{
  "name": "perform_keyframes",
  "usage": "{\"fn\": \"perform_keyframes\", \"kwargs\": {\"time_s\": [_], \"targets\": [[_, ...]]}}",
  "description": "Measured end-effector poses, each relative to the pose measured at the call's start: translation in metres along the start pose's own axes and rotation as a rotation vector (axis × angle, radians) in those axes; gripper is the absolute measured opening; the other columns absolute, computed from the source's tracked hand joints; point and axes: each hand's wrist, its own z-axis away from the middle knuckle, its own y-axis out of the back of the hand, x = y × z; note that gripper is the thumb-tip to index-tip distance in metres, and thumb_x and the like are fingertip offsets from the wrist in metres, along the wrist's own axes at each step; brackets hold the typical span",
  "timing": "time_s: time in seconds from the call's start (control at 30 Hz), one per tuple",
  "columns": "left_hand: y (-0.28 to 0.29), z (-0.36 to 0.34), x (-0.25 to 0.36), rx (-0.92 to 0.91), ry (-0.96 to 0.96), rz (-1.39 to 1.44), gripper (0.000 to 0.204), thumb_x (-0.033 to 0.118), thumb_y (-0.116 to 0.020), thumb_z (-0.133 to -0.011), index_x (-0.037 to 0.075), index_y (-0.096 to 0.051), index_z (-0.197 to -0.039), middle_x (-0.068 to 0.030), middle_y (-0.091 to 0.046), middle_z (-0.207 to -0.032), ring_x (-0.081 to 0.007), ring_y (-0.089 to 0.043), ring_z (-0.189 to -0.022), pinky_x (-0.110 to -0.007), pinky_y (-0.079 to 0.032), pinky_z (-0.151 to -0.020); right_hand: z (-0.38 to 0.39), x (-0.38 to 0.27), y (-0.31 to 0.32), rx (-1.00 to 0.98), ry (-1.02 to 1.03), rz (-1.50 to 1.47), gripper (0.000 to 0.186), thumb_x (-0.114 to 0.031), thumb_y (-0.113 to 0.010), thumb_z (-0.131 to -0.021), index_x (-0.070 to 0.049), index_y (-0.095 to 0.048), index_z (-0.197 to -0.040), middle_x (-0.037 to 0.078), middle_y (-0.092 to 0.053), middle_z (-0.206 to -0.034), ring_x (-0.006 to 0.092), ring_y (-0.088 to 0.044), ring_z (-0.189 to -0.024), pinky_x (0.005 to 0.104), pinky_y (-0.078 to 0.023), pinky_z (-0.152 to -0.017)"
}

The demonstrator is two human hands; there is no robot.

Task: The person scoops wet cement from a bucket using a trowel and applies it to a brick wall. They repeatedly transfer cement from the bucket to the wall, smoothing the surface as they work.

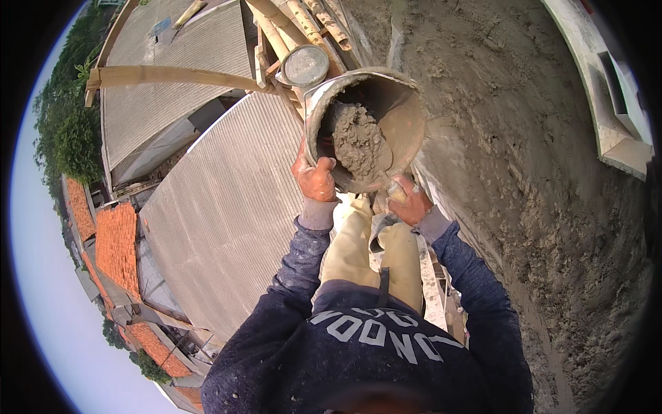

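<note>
A bucket [405,124] with a mortar-caked rim is tilted in front of me, its mouth facing me. A lump of wet grey mortar [360,141] lies inside, against the left and lower wall. My left hand [318,179] is closed on the left side of the bucket near its rim. At its near right edge, my right hand [411,201] is closed with curled fingers against the bucket. A small pale yellowish patch shows beside those fingers; I cannot tell what it is. The bucket's underside is hidden.
To the right spreads a rough mortar-covered surface [510,138], with a pale ledge [607,117] beyond it. Bamboo poles [276,31] and a round grey-topped container [305,65] are just past the bucket. Corrugated roofs [221,207] lie lower on the left, crossed by a bamboo pole [176,77].
</note>
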Motion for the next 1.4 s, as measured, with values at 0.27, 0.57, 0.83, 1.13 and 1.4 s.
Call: {"fn": "perform_keyframes", "kwargs": {"time_s": [0.27,0.57,0.83,1.13,1.4], "targets": [[-0.017,-0.008,-0.047,-0.007,-0.100,-0.101,0.069,-0.002,-0.045,-0.065,-0.003,-0.053,-0.133,-0.0195,-0.051,-0.140,-0.0277,-0.041,-0.136,-0.037,-0.027,-0.113,-0.002,0.054,-0.009,-0.302,-0.606,0.489,0.064,-0.042,-0.064,-0.081,-0.015,-0.046,-0.136,0.027,-0.064,-0.106,0.0433,-0.060,-0.104,0.0505,-0.048,-0.088],[0.013,-0.009,-0.150,0.146,0.000,-0.304,0.073,-0.002,-0.048,-0.064,0.001,-0.052,-0.136,-0.0185,-0.062,-0.125,-0.0226,-0.063,-0.104,-0.028,-0.048,-0.087,-0.017,0.106,-0.060,-0.409,-0.641,0.587,0.058,-0.038,-0.064,-0.083,-0.013,-0.049,-0.132,0.021,-0.066,-0.110,0.0402,-0.063,-0.101,0.0488,-0.049,-0.089],[0.171,0.025,-0.216,0.670,0.259,-0.097,0.051,-0.008,-0.050,-0.067,-0.004,-0.057,-0.117,-0.0036,-0.059,-0.082,-0.0136,-0.050,-0.061,-0.026,-0.044,-0.057,0.053,0.136,-0.161,-0.545,-0.531,0.276,0.051,-0.029,-0.060,-0.086,-0.012,-0.041,-0.130,0.018,-0.065,-0.109,0.0401,-0.062,-0.100,0.0502,-0.048,-0.087],[0.321,0.072,-0.198,0.688,0.148,-0.418,0.046,-0.003,-0.053,-0.071,-0.006,-0.055,-0.117,-0.0075,-0.061,-0.081,-0.0164,-0.055,-0.067,-0.029,-0.048,-0.062,0.011,0.229,-0.076,-0.600,-1.203,-0.696,0.044,-0.030,-0.066,-0.091,-0.003,-0.048,-0.120,0.006,-0.056,-0.067,0.0120,-0.049,-0.043,0.0289,-0.041,-0.038],[0.239,0.064,-0.183,0.670,0.247,-0.429,0.048,-0.005,-0.051,-0.068,-0.007,-0.059,-0.115,-0.0083,-0.064,-0.087,-0.0157,-0.057,-0.068,-0.026,-0.047,-0.062,0.212,0.136,0.127,-0.143,-0.509,0.717,0.039,-0.027,-0.061,-0.094,0.002,-0.051,-0.118,0.022,-0.064,-0.091,0.0365,-0.065,-0.083,0.0419,-0.050,-0.068]]}}
